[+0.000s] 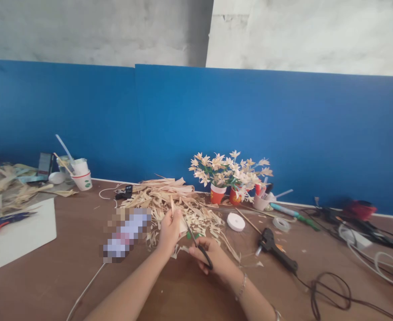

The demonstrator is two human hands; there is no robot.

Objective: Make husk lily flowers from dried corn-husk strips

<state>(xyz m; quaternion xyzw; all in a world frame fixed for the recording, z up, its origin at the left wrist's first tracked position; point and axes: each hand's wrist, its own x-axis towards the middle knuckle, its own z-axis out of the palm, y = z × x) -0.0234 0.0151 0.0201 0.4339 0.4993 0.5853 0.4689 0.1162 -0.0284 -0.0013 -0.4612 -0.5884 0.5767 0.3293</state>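
Note:
My left hand (170, 228) is closed on a pale strip of husk-like material (172, 204) that points upward between the fingers. Close by on the right, my right hand (211, 257) holds black-handled scissors (201, 250), their blades angled up and left toward the held strip. Behind both hands spreads a heap of pale strips and cut scraps (163, 196). A small green object (192, 235) lies partly hidden between the hands.
Pale flowers (229, 169) stand in red cups (218, 195) behind the heap. To the right are a white roll (235, 222), a black glue gun (276, 252) and cables (330, 290). A blurred-out phone-like object (126, 236) and a white board (22, 236) lie left.

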